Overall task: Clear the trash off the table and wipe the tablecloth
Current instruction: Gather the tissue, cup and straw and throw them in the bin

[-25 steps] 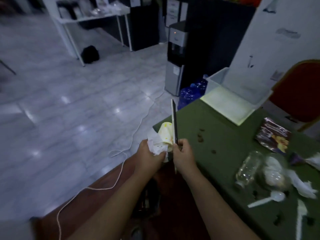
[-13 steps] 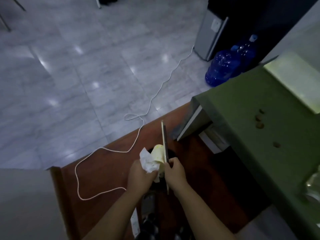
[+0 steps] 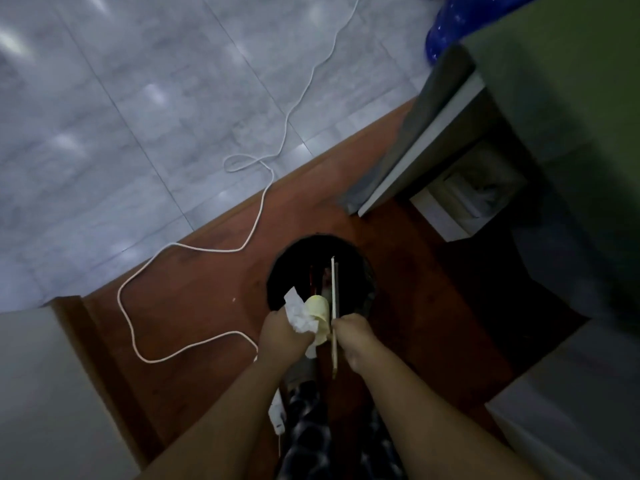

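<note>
My left hand [image 3: 285,336] grips a crumpled white tissue [image 3: 298,311] together with a pale yellow piece of trash [image 3: 319,311]. My right hand [image 3: 353,336] holds a thin flat plate [image 3: 334,296] on its edge, upright, just right of the yellow trash. Both hands hover over the near rim of a round black trash bin [image 3: 287,268] on the brown floor. Dark items lie inside the bin. The green tablecloth [image 3: 571,98] covers the table corner at the upper right.
A white cable [image 3: 263,202] snakes across the grey tiles and brown floor to a power strip [image 3: 277,415] near my legs. A blue water bottle [image 3: 460,22] stands at the top right. A white box [image 3: 464,202] sits under the table. Pale furniture flanks both lower corners.
My view has tilted down from the table to the floor. Both hands, with the tissue, yellow trash and plate, have come over the black bin.
</note>
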Action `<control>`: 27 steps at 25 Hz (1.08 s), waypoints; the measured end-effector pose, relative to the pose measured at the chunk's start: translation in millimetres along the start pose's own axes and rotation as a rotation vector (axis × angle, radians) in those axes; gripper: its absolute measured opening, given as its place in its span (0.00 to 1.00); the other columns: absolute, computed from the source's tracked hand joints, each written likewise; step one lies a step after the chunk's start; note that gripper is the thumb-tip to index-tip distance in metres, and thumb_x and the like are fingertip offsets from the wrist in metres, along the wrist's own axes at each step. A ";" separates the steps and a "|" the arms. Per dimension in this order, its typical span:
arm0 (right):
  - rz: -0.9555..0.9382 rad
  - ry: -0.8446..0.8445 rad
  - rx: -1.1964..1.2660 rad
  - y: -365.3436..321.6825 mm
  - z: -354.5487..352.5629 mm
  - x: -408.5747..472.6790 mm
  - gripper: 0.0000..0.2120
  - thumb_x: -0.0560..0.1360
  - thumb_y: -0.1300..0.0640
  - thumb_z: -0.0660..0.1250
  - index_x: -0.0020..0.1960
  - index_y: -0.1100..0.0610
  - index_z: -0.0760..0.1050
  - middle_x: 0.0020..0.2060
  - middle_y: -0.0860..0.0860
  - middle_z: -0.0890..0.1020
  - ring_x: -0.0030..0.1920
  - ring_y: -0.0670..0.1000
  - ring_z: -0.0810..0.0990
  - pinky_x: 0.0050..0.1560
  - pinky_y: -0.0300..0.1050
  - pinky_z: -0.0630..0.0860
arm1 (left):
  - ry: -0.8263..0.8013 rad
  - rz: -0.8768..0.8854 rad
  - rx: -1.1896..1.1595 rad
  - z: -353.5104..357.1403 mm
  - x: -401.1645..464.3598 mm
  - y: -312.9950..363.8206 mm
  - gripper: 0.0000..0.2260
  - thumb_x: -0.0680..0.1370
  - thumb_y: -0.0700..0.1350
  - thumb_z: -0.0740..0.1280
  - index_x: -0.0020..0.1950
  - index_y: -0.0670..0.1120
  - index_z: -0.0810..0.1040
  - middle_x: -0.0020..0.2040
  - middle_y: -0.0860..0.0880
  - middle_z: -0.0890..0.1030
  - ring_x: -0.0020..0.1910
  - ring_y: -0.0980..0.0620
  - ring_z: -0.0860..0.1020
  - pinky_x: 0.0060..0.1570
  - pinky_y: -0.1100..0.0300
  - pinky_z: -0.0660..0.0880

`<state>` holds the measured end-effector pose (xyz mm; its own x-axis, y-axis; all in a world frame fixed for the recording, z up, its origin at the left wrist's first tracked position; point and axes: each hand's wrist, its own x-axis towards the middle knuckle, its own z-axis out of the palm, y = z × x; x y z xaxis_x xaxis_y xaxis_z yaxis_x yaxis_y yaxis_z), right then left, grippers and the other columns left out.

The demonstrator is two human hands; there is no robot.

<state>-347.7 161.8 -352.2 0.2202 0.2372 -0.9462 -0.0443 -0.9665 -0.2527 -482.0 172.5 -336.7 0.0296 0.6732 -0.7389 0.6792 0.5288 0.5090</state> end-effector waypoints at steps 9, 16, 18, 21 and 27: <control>0.111 0.013 0.093 -14.0 -2.2 60.1 0.11 0.77 0.60 0.64 0.55 0.66 0.78 0.43 0.59 0.81 0.42 0.56 0.80 0.45 0.50 0.79 | -0.127 0.059 0.051 0.1 55.9 3.9 0.28 0.66 0.45 0.78 0.62 0.42 0.72 0.55 0.48 0.77 0.57 0.48 0.76 0.48 0.61 0.68; 0.126 0.026 0.074 -32.1 -15.0 51.0 0.16 0.81 0.56 0.57 0.66 0.61 0.70 0.59 0.58 0.75 0.59 0.59 0.75 0.60 0.54 0.75 | -0.171 -0.005 0.061 -2.5 59.6 11.9 0.31 0.72 0.43 0.74 0.72 0.42 0.65 0.67 0.44 0.74 0.66 0.44 0.73 0.58 0.57 0.70; 0.089 0.035 0.058 -38.8 -21.6 43.2 0.16 0.81 0.57 0.56 0.65 0.64 0.70 0.62 0.62 0.75 0.61 0.62 0.75 0.64 0.59 0.73 | -0.146 -0.014 0.061 -5.1 55.1 19.0 0.33 0.74 0.48 0.72 0.75 0.41 0.61 0.70 0.43 0.72 0.68 0.43 0.71 0.58 0.57 0.70; 0.061 0.034 0.079 -46.5 -33.8 23.2 0.17 0.81 0.58 0.56 0.65 0.68 0.69 0.64 0.65 0.74 0.63 0.64 0.74 0.65 0.60 0.72 | -0.125 -0.009 0.033 -10.3 42.4 38.0 0.28 0.76 0.47 0.70 0.73 0.42 0.65 0.69 0.43 0.74 0.66 0.44 0.73 0.50 0.62 0.67; -0.087 0.059 0.147 -76.0 -75.3 -69.5 0.13 0.81 0.55 0.58 0.62 0.60 0.71 0.63 0.61 0.75 0.58 0.59 0.77 0.62 0.56 0.75 | -0.164 0.172 0.093 -48.3 -18.6 115.5 0.31 0.76 0.49 0.70 0.75 0.41 0.63 0.72 0.43 0.69 0.70 0.44 0.69 0.63 0.57 0.69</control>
<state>-286.2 211.4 -252.0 0.2864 0.3087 -0.9070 -0.1632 -0.9171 -0.3637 -439.5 246.1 -242.9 0.2643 0.6520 -0.7107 0.7182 0.3587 0.5962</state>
